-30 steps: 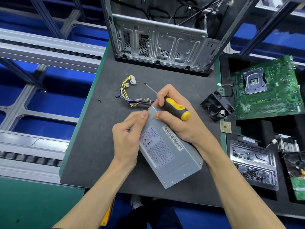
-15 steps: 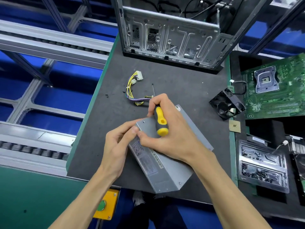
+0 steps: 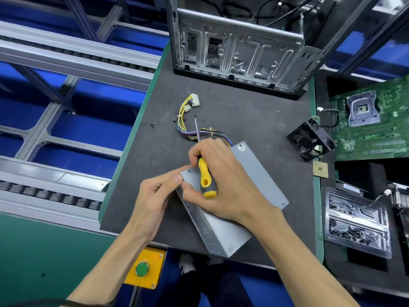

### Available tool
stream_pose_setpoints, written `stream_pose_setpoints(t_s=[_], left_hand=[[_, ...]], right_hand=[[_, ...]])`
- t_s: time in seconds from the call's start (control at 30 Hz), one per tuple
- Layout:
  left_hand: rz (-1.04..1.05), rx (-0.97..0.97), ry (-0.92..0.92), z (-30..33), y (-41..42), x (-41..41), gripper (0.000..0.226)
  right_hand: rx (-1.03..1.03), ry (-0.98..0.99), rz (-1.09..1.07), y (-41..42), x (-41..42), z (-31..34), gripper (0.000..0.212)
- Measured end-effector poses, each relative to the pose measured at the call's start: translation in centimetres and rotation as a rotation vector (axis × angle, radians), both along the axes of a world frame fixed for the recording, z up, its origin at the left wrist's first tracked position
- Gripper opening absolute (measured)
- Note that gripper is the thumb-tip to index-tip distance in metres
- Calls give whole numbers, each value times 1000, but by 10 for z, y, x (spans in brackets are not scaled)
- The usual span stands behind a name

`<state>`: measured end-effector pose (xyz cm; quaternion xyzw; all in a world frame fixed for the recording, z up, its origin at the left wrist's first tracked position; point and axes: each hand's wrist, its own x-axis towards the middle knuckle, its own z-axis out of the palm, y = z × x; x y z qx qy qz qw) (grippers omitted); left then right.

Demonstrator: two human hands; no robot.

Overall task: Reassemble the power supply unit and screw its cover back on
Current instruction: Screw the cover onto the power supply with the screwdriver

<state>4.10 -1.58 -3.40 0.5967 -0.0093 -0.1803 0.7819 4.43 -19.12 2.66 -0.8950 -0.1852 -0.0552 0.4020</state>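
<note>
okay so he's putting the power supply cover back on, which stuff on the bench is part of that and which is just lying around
Part of the job:
power supply unit
screwdriver, gripped in the right hand
left hand, fingertips at the unit's corner
cable bundle leading from the unit
loose screws on the mat

Just lying about:
computer case
fan
motherboard
CPU chip
plastic tray

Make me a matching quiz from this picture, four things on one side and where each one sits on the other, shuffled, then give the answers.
Things:
1. screwdriver
2. cooling fan
3. green push button
4. computer case

Places:
A. standing at the far edge of the dark mat
B. in the right hand, over the power supply
C. on a yellow box below the mat's near edge
D. right of the wire bundle, beside the motherboard

Pairs: 1-B, 2-D, 3-C, 4-A
</note>
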Motion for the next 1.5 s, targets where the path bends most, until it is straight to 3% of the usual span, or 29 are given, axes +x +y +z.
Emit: stream_pose_setpoints(t_s=[0.1, 0.23, 0.5, 0.63, 0.73, 0.8, 1.0, 1.1, 1.3, 1.5], left_hand=[[-13, 30, 50, 0, 4, -2, 47], [25, 82, 51, 7, -6, -1, 38], [-127, -5, 43, 10, -21, -4, 47], [-131, -68, 49, 8, -24, -3, 46], [-88, -66, 45, 4, -26, -3, 47], [-91, -69, 44, 3, -28, -2, 48], [-195, -70, 1, 3, -19, 2, 44], [-234, 27, -130, 4, -18, -1, 45], [-175, 126, -246, -4, -34, -14, 51], [-196, 425, -447, -5, -27, -13, 54]], right_hand=[[-35, -12, -11, 2, -3, -5, 32], [-52, -40, -32, -5, -8, -8, 29], [-45, -40, -165, -37, -29, -4, 33], [-51, -50, -401, -55, -39, -6, 24], [-83, 121, -657, -73, -46, -10, 29], [-77, 232, -706, -80, -49, -16, 31], [-46, 124, -664, -75, -47, -17, 22], [10, 71, -640, -79, -28, -14, 21], [33, 51, -438, -86, 19, -14, 23], [-81, 60, -284, -89, 31, -21, 25]])
